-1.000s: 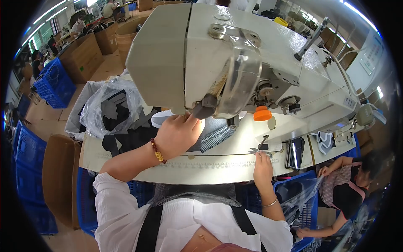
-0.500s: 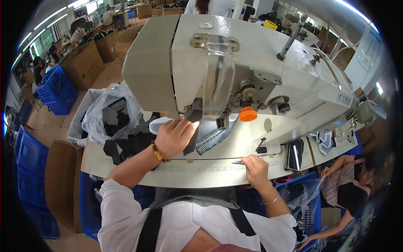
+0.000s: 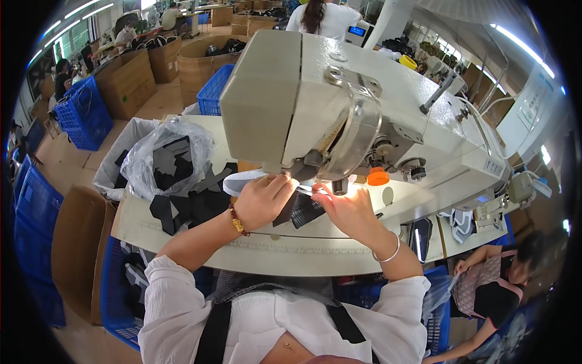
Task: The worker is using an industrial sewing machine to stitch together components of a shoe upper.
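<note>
My left hand (image 3: 265, 201) is closed on the edge of a dark and grey fabric piece (image 3: 307, 209), beside the needle area of a large cream sewing machine (image 3: 264, 103). A pale grey padded part (image 3: 241, 181) of the work sticks out left of these fingers. From the right my right hand (image 3: 351, 212) reaches in under the machine head, fingers pinched at the fabric. A thin, pointed metal tool, probably tweezers, seems to be in that pinch; its tip is mostly hidden. A clear guard (image 3: 357, 133) and an orange knob (image 3: 377, 176) sit above my right hand.
Black cut pieces (image 3: 182, 209) lie on the table's left, next to a clear plastic bag (image 3: 197, 145) of more pieces. Blue crates (image 3: 115, 291) and a cardboard box (image 3: 79, 255) stand at left. A dark phone-like object (image 3: 419, 238) lies right. A co-worker (image 3: 491, 279) sits at lower right.
My right hand has moved up and left from the table's front edge to the fabric under the machine head. My left hand keeps its grip. The view has shifted, so the machine appears farther right.
</note>
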`<action>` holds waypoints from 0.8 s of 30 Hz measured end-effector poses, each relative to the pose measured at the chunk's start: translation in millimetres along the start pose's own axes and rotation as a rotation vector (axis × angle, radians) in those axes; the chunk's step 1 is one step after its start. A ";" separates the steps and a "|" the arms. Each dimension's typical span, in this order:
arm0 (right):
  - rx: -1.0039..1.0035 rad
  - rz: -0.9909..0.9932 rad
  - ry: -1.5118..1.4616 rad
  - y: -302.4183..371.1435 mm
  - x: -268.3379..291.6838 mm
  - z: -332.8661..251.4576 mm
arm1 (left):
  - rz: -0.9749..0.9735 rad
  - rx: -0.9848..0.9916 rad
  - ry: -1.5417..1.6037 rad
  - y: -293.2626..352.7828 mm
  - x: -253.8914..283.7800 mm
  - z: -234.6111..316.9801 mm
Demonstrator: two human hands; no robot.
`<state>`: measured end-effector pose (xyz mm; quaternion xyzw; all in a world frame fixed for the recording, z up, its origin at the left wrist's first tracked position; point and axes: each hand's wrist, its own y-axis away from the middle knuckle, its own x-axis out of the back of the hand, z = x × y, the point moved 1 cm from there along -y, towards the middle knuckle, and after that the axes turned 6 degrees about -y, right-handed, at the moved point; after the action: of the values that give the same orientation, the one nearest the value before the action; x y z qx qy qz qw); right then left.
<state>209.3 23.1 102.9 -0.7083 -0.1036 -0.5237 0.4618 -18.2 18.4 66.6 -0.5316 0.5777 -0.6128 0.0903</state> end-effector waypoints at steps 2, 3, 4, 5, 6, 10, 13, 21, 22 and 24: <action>-0.005 -0.031 0.126 0.2 -0.8 -2.2 | 0.003 -0.003 -0.027 -0.4 0.5 1.0; -0.007 -0.029 0.154 0.3 -0.8 -4.1 | -0.003 -0.008 -0.024 -0.6 0.7 1.4; -0.004 -0.022 0.182 0.1 -0.4 -5.5 | -0.007 -0.017 -0.030 -0.9 0.8 1.5; -0.005 -0.062 0.220 -0.7 -0.4 -6.5 | -0.007 -0.018 -0.038 -1.2 0.8 1.0; 0.010 -0.019 0.210 -1.1 0.3 -7.7 | -0.004 -0.028 -0.026 -1.2 0.9 0.9; 0.009 -0.074 0.196 -3.1 0.7 -4.5 | 0.030 -0.045 -0.016 -1.4 -1.4 -1.0; -0.077 -0.060 0.047 8.6 0.9 -0.3 | 0.001 0.003 0.018 2.8 -2.5 -1.8; -0.564 -0.044 -0.390 127.7 -13.8 1.2 | 0.013 -0.064 0.287 26.4 5.3 -33.9; -0.634 -0.086 -0.400 144.4 -22.6 3.7 | -0.016 -0.088 0.312 29.1 6.4 -38.0; -0.714 -0.062 -0.195 172.8 -42.5 11.0 | -0.085 -0.158 0.361 31.4 6.7 -41.4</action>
<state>307.1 -49.6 -27.2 -0.8678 0.0205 -0.4708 0.1575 -68.1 29.0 54.6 -0.4425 0.6079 -0.6542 -0.0825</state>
